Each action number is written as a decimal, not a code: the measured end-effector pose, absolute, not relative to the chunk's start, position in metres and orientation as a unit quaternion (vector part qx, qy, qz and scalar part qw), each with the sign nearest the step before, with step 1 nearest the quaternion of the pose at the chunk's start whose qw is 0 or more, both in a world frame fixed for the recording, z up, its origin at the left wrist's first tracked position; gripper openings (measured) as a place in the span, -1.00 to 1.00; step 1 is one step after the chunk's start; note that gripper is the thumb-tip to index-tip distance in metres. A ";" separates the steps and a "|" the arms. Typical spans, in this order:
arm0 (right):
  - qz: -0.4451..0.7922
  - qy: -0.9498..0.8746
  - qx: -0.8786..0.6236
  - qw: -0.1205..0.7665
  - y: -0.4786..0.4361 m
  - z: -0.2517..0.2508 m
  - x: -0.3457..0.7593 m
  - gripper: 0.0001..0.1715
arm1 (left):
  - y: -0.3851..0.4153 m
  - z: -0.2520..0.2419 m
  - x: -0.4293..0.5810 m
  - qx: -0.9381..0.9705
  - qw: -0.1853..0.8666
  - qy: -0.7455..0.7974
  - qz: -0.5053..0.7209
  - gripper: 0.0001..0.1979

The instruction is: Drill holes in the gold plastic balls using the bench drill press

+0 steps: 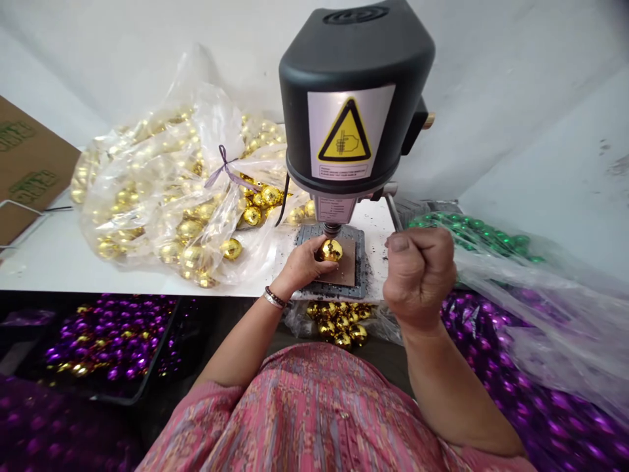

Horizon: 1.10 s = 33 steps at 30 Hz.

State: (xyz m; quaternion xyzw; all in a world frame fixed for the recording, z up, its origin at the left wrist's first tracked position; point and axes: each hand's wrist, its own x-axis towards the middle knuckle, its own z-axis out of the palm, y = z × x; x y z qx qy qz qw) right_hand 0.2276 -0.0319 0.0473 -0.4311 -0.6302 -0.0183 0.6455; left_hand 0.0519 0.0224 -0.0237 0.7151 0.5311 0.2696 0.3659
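Observation:
My left hand (308, 265) is closed around a shiny gold ball (331, 250), its thumb and fingers at the ball's sides. The ball sits directly under the chuck (332, 229) of a black drill press (356, 98), above a brown board (344, 265) on the grey base (361, 252). Whether the drill bit touches the ball is hidden. To the right of the machine, my right hand (419, 278) is closed in a fist at the end of the press's lever (394, 215); the grip itself is covered by my fingers.
Clear plastic bags (147, 190) of gold balls cover the left of the white table (59, 272). Below are a black tray (142, 387) of purple and gold balls and a bag of gold balls (343, 324). Green balls (484, 229) and purple balls (491, 354) lie at right.

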 end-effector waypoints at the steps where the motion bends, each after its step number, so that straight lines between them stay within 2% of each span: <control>1: -0.024 -0.628 -0.425 0.652 -0.030 0.042 0.227 -0.90 | 0.022 -0.024 0.052 0.713 0.366 0.534 0.268 -0.40; 5: -0.029 -0.628 -0.383 0.677 -0.021 0.023 0.227 -0.94 | 0.021 -0.025 0.052 0.706 0.381 0.530 0.273 -0.41; 10: -0.023 -0.623 -0.358 0.695 -0.013 0.004 0.227 -0.88 | 0.021 -0.026 0.053 0.698 0.395 0.526 0.283 -0.42; 16: -0.021 -0.627 -0.358 0.692 -0.010 -0.005 0.227 -0.95 | 0.020 -0.022 0.053 0.711 0.373 0.531 0.270 -0.55; 21: -0.016 -0.589 -0.423 0.688 -0.022 0.045 0.225 -0.85 | 0.019 -0.024 0.056 0.721 0.336 0.542 0.271 -0.49; 26: 0.055 -0.544 -0.488 0.680 -0.019 0.107 0.221 -0.55 | 0.003 -0.014 0.051 0.702 0.325 0.576 0.264 -0.53; 30: 0.082 -0.536 -0.488 0.684 -0.014 0.113 0.220 -0.51 | -0.023 0.001 0.042 0.735 0.380 0.537 0.166 -0.59; 33: 0.085 -0.529 -0.491 0.687 -0.015 0.107 0.220 -0.49 | -0.038 0.004 0.037 0.772 0.416 0.466 0.115 -0.41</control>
